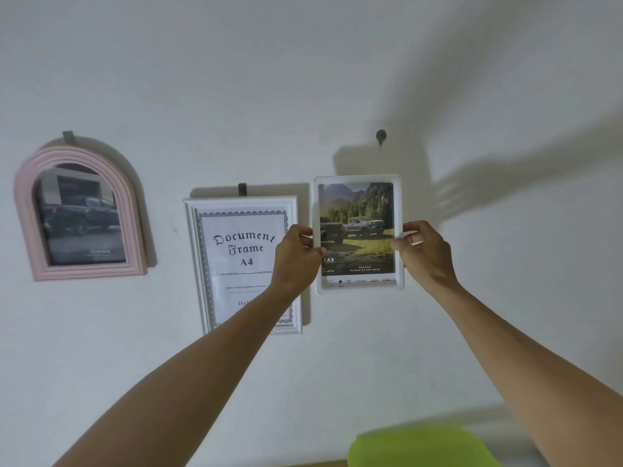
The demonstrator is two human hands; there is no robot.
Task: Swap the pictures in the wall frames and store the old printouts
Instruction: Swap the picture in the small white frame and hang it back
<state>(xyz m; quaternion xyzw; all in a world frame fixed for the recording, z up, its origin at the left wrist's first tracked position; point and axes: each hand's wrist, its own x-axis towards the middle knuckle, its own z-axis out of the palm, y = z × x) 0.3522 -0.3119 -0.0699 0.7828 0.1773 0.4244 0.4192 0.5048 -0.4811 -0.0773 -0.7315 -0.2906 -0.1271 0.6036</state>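
A small white frame (358, 179) with a printout of trucks in a green landscape is held up in front of the white wall. My left hand (294, 254) grips its left edge and my right hand (425, 251) grips its right edge. A bare wall hook (381, 135) sticks out a little above the frame's top. Left of it hangs a white A4 frame (205, 264) with a "Document Frame A4" sheet; my left forearm covers its lower right part. At the far left a pink arched frame (27, 210) holds a dark truck picture.
Grey hooks (242, 189) carry the two hung frames. A bright yellow-green object (418, 446) lies at the bottom edge, below my right arm. Shadows of my arms fall on the wall at the right.
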